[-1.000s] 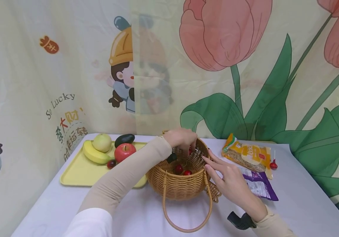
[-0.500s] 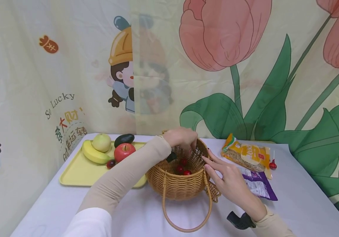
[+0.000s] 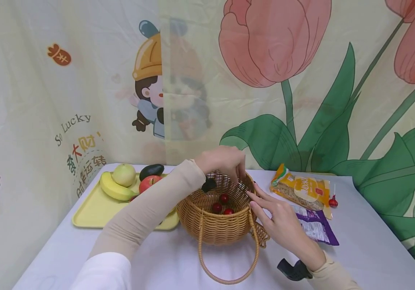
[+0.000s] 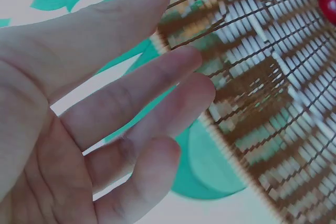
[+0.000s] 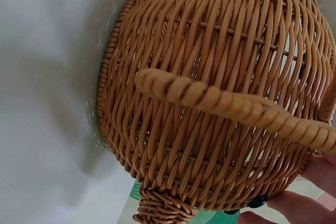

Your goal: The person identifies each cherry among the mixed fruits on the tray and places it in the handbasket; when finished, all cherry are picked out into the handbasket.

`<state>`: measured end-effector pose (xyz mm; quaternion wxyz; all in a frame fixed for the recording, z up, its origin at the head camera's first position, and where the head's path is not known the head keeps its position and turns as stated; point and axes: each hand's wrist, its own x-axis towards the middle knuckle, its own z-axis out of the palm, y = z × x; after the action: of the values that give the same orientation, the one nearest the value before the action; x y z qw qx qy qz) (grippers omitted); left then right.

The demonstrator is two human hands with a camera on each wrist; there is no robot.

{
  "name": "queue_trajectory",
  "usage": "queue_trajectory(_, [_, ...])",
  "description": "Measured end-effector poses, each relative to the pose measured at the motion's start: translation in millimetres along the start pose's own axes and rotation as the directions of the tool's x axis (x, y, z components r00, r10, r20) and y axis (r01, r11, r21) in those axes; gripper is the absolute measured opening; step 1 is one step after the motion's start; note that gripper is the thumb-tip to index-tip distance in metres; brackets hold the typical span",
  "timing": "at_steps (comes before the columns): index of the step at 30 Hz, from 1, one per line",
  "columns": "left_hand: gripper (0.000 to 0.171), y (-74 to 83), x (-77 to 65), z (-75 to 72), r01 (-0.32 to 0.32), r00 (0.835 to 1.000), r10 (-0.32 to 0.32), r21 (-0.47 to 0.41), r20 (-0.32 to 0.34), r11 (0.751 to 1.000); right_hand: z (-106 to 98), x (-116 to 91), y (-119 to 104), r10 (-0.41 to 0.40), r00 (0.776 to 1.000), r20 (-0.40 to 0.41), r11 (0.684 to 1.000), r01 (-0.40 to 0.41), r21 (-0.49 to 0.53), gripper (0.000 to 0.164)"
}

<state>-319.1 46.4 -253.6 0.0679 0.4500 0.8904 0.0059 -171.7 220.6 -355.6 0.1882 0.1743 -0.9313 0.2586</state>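
Observation:
A round wicker basket (image 3: 216, 229) stands at the middle of the table, its looped handle folded down toward me. Inside lie 3 small, shiny red cherry-like fruits (image 3: 224, 198); one red fruit (image 4: 329, 4) shows at the left wrist view's edge. Over the back of the basket's mouth hangs my left hand (image 3: 223, 161), fingers loosely bent and apart, holding nothing. My right hand (image 3: 281, 219) touches the basket's right rim with nearly straight fingers. In the right wrist view its fingertips (image 5: 299, 207) lie along the wicker side, beside a dark, shiny bead (image 5: 258, 201).
Left of the basket, a yellow tray (image 3: 95, 213) bears a banana (image 3: 116, 190), a pale green round fruit (image 3: 124, 174), a dark avocado-like fruit (image 3: 151, 172) and a red apple (image 3: 148, 183). At right lie an orange packet (image 3: 301, 191), a purple packet (image 3: 317, 227) and a small red stemmed thing (image 3: 333, 202).
My left hand was down in the basket with a red fruit at its fingertips. It has let the fruit go among the others and risen. The right hand stays at the rim.

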Motion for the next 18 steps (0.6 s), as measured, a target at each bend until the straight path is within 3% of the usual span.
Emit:
queue_trajectory(6, [0.026, -3.9, -24.6, -10.4, -0.053, 0.996, 0.053, 0.009, -0.071, 0.999, -0.2, -0.5, -1.0, -0.003, 1.0, -0.001, 1.0, 0.003, 0.006, 0.039])
queue_trajectory(12, [0.035, -8.2, -65.8, -13.4, -0.134, 0.978, 0.133, 0.003, -0.161, 0.991, 0.4, -0.1, -0.9, -0.021, 1.0, -0.007, 1.0, 0.021, 0.008, 0.038])
queue_trajectory(18, [0.037, -22.5, -109.5, -9.3, -0.089, 0.972, 0.085, -0.005, -0.22, 0.996, 0.4, -0.2, 0.1, -0.031, 0.999, -0.022, 1.0, 0.031, -0.002, 0.038])
